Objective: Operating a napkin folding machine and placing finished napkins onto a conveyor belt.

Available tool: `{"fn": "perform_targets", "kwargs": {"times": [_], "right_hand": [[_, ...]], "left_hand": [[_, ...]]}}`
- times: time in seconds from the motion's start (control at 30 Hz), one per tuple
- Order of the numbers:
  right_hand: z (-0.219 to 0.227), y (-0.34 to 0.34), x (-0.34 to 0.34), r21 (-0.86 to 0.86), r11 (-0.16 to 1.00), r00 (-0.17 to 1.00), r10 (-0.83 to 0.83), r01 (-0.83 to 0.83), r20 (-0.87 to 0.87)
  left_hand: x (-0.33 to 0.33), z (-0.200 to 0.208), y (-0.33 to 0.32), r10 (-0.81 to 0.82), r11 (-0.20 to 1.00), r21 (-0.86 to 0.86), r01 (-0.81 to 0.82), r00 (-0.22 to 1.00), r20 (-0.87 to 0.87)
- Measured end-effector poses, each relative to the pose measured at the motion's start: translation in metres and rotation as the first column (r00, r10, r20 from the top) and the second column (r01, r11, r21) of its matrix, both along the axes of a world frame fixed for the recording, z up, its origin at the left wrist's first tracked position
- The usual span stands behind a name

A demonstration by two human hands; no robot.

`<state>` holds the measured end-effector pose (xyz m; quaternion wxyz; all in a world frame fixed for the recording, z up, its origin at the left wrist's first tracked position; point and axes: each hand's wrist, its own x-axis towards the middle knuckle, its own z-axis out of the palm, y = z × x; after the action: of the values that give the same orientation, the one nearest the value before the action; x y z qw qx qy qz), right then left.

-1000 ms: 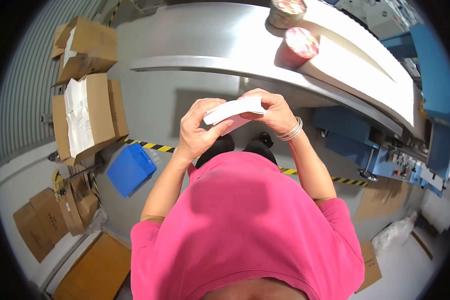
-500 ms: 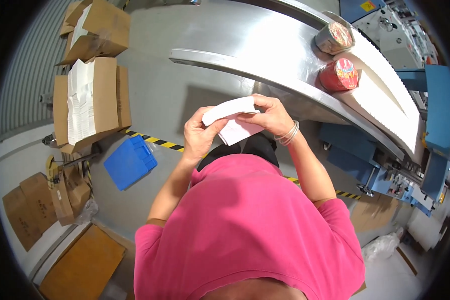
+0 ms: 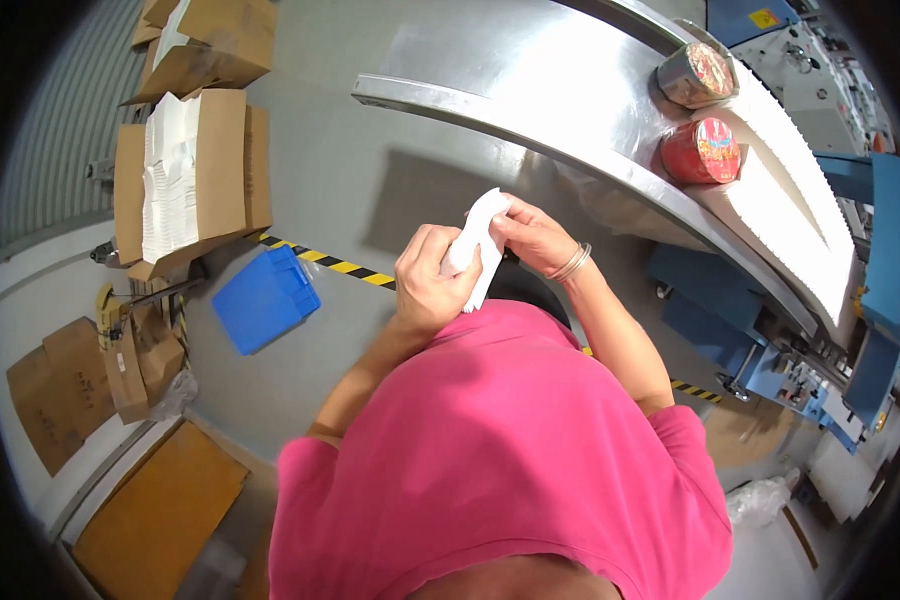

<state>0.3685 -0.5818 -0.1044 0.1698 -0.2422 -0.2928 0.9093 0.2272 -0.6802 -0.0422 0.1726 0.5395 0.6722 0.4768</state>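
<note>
A small stack of folded white paper [image 3: 480, 238] is between my two hands, bent and tilted in front of my body. My left hand [image 3: 433, 280] is closed around its near left side, thumb pressed on the face of the stack. On the far right edge, my right hand [image 3: 536, 238], with bangles at the wrist, pinches the paper between thumb and fingers. Both hands are in the air, off the near edge of the metal table [image 3: 470, 110]. The fingers behind the stack are partly hidden.
Long rows of white paper [image 3: 785, 215] lie on the table's right, beside a red cylinder [image 3: 705, 152] and a grey one [image 3: 692, 78]. Left stands a cardboard box [image 3: 220, 165] filled with white paper. A blue plastic bin [image 3: 265, 300] sits on the floor. Blue machinery [image 3: 885, 240] stands right.
The paper stack has turned from lying crosswise to nearly upright and is more bent. My left hand has moved right and nearer my body, wrapping further round it. The view has shifted slightly.
</note>
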Motion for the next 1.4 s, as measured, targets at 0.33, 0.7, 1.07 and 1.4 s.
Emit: {"fn": "perform_targets", "kwargs": {"times": [0.33, 0.7, 1.07, 1.4], "right_hand": [[-0.025, -0.001, 0.015, 0.025, 0.995, 0.987, 0.101, -0.099, -0.126], [0.004, -0.009, 0.042, 0.168, 0.98, 0.993, -0.11, 0.103, 0.036], [0.031, -0.021, 0.039, 0.523, 0.824, 0.879, -0.398, 0.217, 0.262], [0.002, -0.07, 0.028, -0.274, 0.515, 0.569, -0.802, 0.813, 0.182]], "left_hand": [[0.025, -0.01, -0.008, 0.077, 0.997, -0.005, -0.077, 0.997, 0.018], [0.035, -0.006, 0.008, -0.002, 0.98, -0.18, 0.086, 0.905, 0.425], [0.026, -0.015, 0.046, -0.071, 0.926, -0.185, 0.33, 0.632, 0.772], [0.019, -0.051, 0.06, -0.024, 0.864, -0.107, 0.492, 0.254, 0.967]]}}
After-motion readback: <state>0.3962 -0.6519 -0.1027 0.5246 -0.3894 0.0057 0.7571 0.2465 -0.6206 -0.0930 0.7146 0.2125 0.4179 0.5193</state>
